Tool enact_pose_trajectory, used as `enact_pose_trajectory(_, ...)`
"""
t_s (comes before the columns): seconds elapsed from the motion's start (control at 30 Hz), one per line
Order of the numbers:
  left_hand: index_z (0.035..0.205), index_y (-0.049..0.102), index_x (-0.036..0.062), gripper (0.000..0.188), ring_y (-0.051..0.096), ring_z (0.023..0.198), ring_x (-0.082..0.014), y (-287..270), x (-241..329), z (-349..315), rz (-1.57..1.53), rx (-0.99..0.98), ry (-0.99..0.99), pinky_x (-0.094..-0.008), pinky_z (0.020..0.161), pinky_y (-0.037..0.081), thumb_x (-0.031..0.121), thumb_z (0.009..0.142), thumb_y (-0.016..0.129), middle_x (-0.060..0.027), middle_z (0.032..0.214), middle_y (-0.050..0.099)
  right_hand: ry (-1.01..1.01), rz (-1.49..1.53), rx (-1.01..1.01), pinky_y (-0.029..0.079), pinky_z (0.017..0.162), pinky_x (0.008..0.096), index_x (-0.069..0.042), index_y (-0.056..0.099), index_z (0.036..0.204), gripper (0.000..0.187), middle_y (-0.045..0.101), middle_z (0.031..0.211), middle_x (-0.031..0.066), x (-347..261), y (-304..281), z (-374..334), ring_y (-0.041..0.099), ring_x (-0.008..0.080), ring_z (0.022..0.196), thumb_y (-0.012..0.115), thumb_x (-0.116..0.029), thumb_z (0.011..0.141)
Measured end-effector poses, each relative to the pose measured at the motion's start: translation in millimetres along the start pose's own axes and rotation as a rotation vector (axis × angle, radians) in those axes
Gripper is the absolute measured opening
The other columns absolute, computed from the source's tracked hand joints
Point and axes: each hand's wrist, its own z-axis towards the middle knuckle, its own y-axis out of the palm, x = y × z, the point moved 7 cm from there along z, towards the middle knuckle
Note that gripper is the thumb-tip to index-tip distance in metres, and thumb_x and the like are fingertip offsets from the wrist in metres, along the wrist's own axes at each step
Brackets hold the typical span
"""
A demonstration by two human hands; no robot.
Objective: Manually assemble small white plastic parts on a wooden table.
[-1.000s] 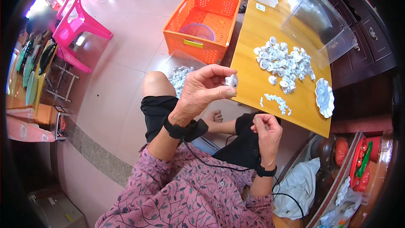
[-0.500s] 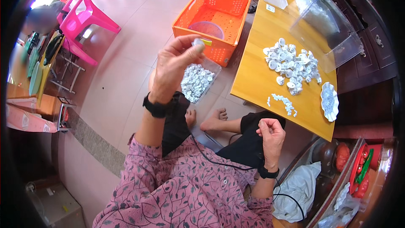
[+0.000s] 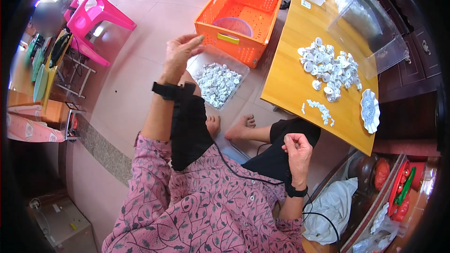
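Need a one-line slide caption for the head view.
Seated person, left hand open above a clear tray of small white parts, right hand closed near lap.

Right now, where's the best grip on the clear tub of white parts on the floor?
Take the clear tub by its rim at the two short ends, from above. It sits open and flat beside the orange basket, so that side is blocked, and the walls look thin.

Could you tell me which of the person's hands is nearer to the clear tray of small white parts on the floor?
Left. The left hand is raised just left of the clear tray, fingers open. The right hand is curled in the lap, well below and right of it.
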Motion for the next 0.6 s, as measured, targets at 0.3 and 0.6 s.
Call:
enact_pose_trajectory(0.3, 0.115, 0.065, -0.0061, 0.029, 0.068, 0.087, -0.0159, -33.4, 139.6, -46.3, 0.195, 0.064, 0.331, -0.0266, 0.080, 0.057, 0.014, 0.093, 0.068, -0.0110, 0.101, 0.069, 0.010, -0.039, 0.003, 0.051, 0.062, 0.0230, 0.002, 0.066, 0.095, 0.013, 0.067, 0.080, 0.0032, 17.7, -7.3, -1.9, 0.063, 0.0082, 0.067, 0.068, -0.011, 0.091)
enact_pose_trajectory(0.6, 0.113, 0.066, -0.0031, 0.023, 0.065, 0.082, -0.0106, -50.2, 111.1, -105.7, 0.442, 0.048, 0.375, -0.0235, 0.072, 0.055, 0.010, 0.094, 0.067, -0.0060, 0.094, 0.068, -0.158, -0.164, 0.085, 0.050, 0.060, 0.0250, 0.002, 0.064, 0.089, 0.012, 0.065, 0.073, 0.0055, -4.3, -17.0, 11.3, 0.062, 0.0091, 0.064, 0.068, -0.009, 0.090)
